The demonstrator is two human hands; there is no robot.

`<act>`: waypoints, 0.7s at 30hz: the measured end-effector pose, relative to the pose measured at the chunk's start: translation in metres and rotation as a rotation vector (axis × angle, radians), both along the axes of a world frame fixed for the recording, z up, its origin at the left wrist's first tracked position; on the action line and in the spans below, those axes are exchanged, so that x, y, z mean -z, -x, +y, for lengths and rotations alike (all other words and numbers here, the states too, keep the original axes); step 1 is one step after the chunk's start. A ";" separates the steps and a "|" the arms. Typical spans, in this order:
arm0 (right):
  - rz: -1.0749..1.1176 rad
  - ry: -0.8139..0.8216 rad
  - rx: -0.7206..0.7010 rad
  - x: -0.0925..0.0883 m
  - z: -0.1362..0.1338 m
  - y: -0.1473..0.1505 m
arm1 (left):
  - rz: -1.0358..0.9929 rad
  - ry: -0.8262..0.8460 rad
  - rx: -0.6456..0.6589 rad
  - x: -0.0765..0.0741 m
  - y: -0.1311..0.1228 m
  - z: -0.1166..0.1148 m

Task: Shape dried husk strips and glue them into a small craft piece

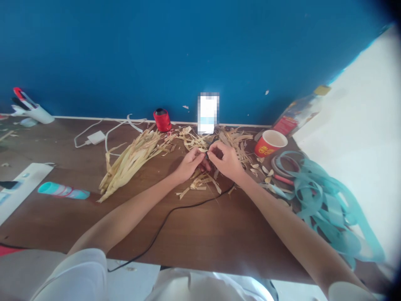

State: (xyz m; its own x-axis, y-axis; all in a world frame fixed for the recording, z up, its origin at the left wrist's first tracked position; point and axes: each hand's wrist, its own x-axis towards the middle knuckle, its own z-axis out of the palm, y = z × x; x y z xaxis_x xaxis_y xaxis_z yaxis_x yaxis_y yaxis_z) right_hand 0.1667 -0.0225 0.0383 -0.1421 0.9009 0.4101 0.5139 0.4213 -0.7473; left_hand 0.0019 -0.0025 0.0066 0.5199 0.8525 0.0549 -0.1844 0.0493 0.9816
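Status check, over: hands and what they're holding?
Left hand and right hand together, both pinching a small dark piece. Black cord runs under right wrist. Husk strips piled left, scraps beneath hands.

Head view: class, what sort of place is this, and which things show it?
Probably a craft table: dried straw strips, a red thread spool and teal ribbon lie around the left hand and right hand, which pinch a small dark piece.

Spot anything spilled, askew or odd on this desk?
Straw scraps lie strewn over the table, teal ribbon sprawls tangled at right, and a teal tube lies on its side at left. Nothing looks broken.
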 end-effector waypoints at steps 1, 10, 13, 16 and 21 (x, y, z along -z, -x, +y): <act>0.004 0.001 -0.001 0.000 0.000 0.000 | 0.007 -0.003 -0.008 -0.001 0.000 -0.001; -0.018 0.009 -0.055 0.002 -0.001 0.003 | 0.057 -0.090 -0.059 -0.006 0.002 -0.004; -0.052 0.011 -0.086 0.008 -0.002 0.005 | 0.046 -0.078 -0.110 -0.005 0.002 -0.004; -0.052 -0.042 -0.009 0.010 -0.004 0.007 | 0.046 -0.058 -0.135 -0.004 0.002 -0.004; -0.011 -0.107 0.086 0.006 -0.003 0.005 | 0.058 -0.069 -0.124 -0.002 0.002 -0.003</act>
